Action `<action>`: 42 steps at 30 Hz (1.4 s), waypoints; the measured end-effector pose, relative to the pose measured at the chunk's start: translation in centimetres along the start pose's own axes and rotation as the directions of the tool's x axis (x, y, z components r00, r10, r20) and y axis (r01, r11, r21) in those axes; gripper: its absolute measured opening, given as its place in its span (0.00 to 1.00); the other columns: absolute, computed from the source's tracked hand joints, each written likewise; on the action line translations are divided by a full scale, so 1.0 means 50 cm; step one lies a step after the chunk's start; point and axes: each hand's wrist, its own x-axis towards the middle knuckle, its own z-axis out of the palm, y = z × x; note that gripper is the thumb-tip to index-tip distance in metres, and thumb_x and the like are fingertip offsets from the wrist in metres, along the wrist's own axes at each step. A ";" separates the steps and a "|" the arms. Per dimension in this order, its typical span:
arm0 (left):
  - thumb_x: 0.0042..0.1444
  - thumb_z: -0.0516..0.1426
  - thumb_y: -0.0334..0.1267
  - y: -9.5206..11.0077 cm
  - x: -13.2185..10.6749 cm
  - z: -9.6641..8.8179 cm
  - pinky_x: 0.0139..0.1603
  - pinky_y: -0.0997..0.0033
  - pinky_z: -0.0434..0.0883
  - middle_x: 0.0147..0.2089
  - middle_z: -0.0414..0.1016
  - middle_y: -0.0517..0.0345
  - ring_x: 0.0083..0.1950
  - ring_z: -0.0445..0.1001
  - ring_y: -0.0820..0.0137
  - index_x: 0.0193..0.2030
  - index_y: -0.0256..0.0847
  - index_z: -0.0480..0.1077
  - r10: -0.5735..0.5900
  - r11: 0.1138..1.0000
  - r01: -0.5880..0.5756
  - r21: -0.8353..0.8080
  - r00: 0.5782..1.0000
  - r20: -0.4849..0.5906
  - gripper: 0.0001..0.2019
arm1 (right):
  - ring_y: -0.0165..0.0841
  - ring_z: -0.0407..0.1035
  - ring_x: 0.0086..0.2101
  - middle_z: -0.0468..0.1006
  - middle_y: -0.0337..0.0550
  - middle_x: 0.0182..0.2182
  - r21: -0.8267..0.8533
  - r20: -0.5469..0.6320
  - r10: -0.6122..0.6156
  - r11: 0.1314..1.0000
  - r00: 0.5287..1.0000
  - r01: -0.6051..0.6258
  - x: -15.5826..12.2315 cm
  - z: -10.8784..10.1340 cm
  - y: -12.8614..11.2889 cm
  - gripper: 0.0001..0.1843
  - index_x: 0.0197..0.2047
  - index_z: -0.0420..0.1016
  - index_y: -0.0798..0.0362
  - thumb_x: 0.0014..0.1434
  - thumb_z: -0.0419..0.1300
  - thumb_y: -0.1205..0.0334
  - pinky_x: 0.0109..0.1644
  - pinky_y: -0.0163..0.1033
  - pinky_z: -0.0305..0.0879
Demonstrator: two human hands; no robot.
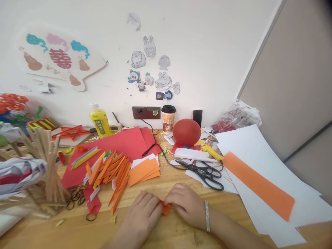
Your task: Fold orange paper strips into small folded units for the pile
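Observation:
Between my two hands, on the wooden table [197,221], lies a small folded piece of orange paper [165,209]. My left hand [144,212] has its fingers curled over the paper's left side, hiding part of it. From the right, my right hand [185,204] pinches the paper's edge with thumb and fingers. Beyond my left hand sits a stack of flat orange paper pieces [144,171], with a pile of folded orange strips [114,173] to its left. Black-handled scissors [204,173] rest past my right hand.
Large white sheets [246,152] and a long orange strip [259,186] cover the right side. Farther back are red paper [124,143], a red balloon [186,132], a lidded cup [168,121] and a yellow drink bottle [100,121]. Wooden sticks [49,162] stand at the left.

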 end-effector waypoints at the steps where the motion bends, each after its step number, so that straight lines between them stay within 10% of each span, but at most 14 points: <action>1: 0.65 0.39 0.30 -0.002 -0.001 0.002 0.37 0.70 0.69 0.30 0.69 0.57 0.33 0.67 0.70 0.32 0.38 0.68 0.014 1.000 -0.014 -0.006 1.000 0.001 0.19 | 0.33 0.64 0.35 0.76 0.41 0.34 -0.010 0.016 -0.022 1.000 1.000 0.022 0.000 0.000 0.000 0.15 0.38 0.69 0.51 0.58 0.44 0.74 0.42 0.40 0.60; 7: 0.64 0.40 0.27 -0.026 -0.016 0.009 0.59 0.64 0.62 0.40 0.75 0.57 0.48 0.70 0.70 0.33 0.40 0.70 0.062 0.998 -0.061 -0.026 0.998 0.009 0.19 | 0.33 0.63 0.35 0.76 0.41 0.32 -0.099 0.014 -0.042 0.994 0.999 0.043 -0.005 -0.004 0.011 0.10 0.34 0.70 0.51 0.62 0.48 0.67 0.40 0.40 0.59; 15: 0.61 0.51 0.33 -0.059 -0.019 -0.012 0.63 0.62 0.57 0.55 0.70 0.55 0.59 0.64 0.69 0.48 0.45 0.71 0.130 0.957 -0.046 -0.285 0.950 0.284 0.12 | 0.32 0.61 0.35 0.72 0.40 0.31 -0.174 0.035 -0.080 0.981 0.996 0.085 -0.010 -0.003 0.015 0.09 0.31 0.73 0.49 0.60 0.54 0.64 0.39 0.39 0.58; 28: 0.59 0.50 0.30 -0.037 0.008 -0.035 0.46 0.70 0.66 0.37 0.72 0.58 0.42 0.68 0.70 0.35 0.42 0.71 0.019 0.921 0.061 -0.385 0.979 0.201 0.09 | 0.33 0.62 0.39 0.70 0.39 0.35 0.071 0.072 0.098 0.992 0.993 -0.103 -0.003 -0.007 0.006 0.03 0.30 0.73 0.52 0.52 0.63 0.65 0.45 0.40 0.59; 42: 0.54 0.54 0.31 -0.013 0.010 -0.010 0.39 0.69 0.63 0.32 0.65 0.59 0.37 0.64 0.68 0.27 0.40 0.68 -0.254 0.849 0.366 -0.381 0.915 0.313 0.06 | 0.33 0.60 0.41 0.67 0.37 0.35 0.130 0.081 0.375 0.915 0.923 -0.383 0.007 0.009 -0.003 0.07 0.27 0.73 0.52 0.47 0.68 0.64 0.47 0.40 0.56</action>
